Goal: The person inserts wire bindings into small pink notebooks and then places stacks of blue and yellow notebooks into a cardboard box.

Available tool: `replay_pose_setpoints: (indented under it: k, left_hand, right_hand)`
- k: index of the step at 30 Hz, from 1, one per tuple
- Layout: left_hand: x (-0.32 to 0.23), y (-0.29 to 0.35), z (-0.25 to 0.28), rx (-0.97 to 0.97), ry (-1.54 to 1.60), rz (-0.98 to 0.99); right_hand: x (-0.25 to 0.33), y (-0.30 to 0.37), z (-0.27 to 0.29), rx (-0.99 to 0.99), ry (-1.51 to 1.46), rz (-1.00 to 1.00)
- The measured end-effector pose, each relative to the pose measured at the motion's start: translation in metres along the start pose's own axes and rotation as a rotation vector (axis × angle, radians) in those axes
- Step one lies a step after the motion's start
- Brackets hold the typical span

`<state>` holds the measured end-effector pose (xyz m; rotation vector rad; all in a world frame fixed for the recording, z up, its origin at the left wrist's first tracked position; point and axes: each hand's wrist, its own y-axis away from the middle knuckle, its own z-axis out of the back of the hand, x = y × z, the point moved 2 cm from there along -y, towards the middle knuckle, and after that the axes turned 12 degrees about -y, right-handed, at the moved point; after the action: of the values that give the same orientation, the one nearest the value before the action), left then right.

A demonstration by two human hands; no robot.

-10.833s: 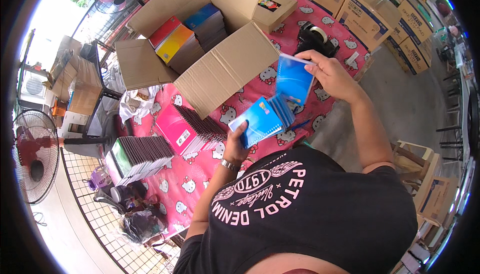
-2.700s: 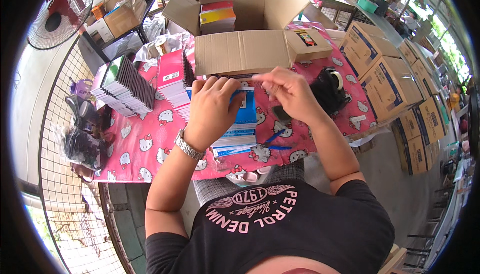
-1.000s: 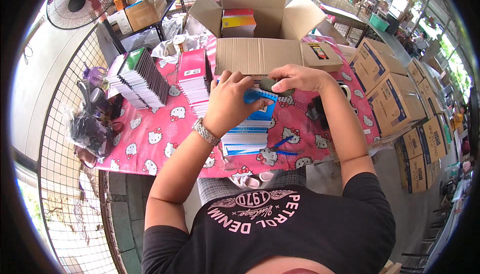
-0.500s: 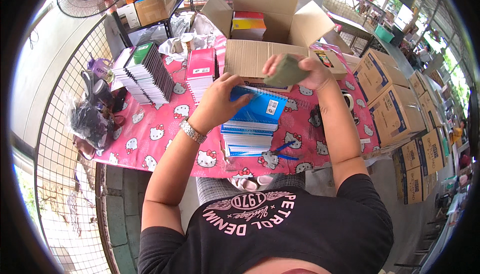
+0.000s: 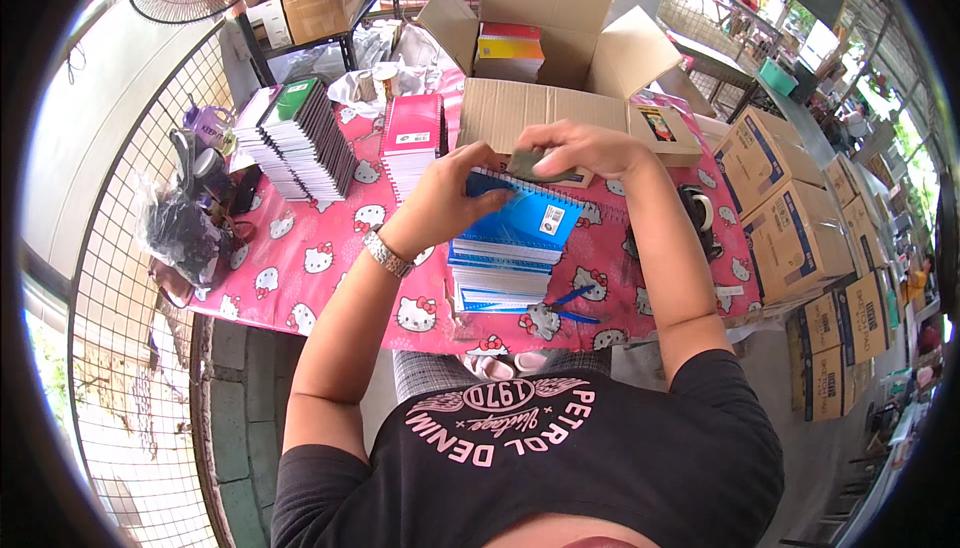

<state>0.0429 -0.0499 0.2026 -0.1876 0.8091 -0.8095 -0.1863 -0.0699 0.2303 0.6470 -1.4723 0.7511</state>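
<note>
A stack of blue spiral notebooks [image 5: 515, 238] stands in front of me, its wire binding along the far edge. My left hand [image 5: 455, 193] grips the far left corner of the top notebook, thumb on the cover. Just right of it, my right hand [image 5: 580, 151] is closed around a folded olive-green cloth [image 5: 538, 165], held at the notebook's spiral edge. Whether the cloth presses on the wire I cannot tell. Blue-handled pliers or cutters [image 5: 567, 308] lie beside the stack's near right corner.
Left of the stack stand pink notebooks [image 5: 413, 138] and taller piles of notebooks [image 5: 300, 143]. An open carton [image 5: 530, 108] holding red and yellow notebooks is beyond. Tape rolls [image 5: 700, 213] lie at right. Closed cartons [image 5: 790, 228] are stacked beside the pink patterned tablecloth [image 5: 340, 283].
My right hand has lowered with the cloth, moving left and nearer the top notebook's spiral edge. My left hand stays on the notebook's corner. The view has shifted slightly.
</note>
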Motion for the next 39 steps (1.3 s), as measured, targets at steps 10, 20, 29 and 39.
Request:
replay_pose_setpoints:
  k: [10, 20, 29, 39]
  left_hand:
    - [0.014, -0.001, -0.007, -0.023, 0.238, 0.241]
    - [0.003, 0.02, -0.02, -0.257, 0.265, 0.427]
    - [-0.029, 0.022, -0.034, -0.405, 0.053, 0.188]
    - [-0.052, 0.04, -0.024, -0.562, -0.354, -0.007]
  right_hand:
    - [-0.171, 0.064, 0.063, -0.828, 0.189, -0.121]
    - [-0.308, 0.177, -0.101, -0.621, 1.088, -0.257]
    - [-0.133, 0.118, -0.098, -1.11, 0.376, 0.409]
    - [-0.032, 0.058, -0.13, -0.825, 0.857, 0.549]
